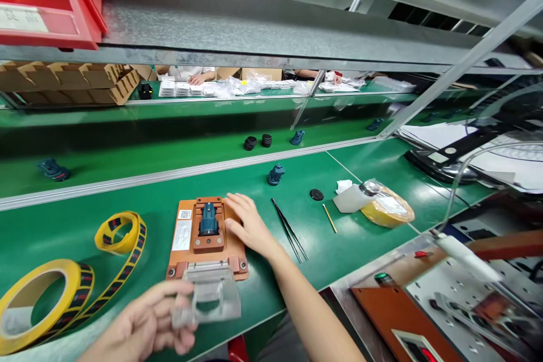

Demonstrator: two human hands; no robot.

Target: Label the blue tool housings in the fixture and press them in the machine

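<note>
An orange-brown fixture [233, 260] lies on the green bench, with a blue housing part [208, 219] seated in its recess. A clear plastic cover [229, 297] is swung back off the fixture's near edge. My left hand [148, 319] has its fingers curled at the cover's left side, gripping it; this area is slightly blurred. Beyond, my right hand [248, 223] rests against the fixture's right side, fingers stretched out and holding nothing. To its right are black tweezers [291, 230].
A yellow label roll [72, 283] trails its strip at left. Behind the fixture stands another blue part [275, 174]. Rightward lie a black cap [316, 194], a yellow stick [330, 218], a dispenser bottle [356, 197] and yellow tape [388, 206]. A red bin [80, 5] sits overhead.
</note>
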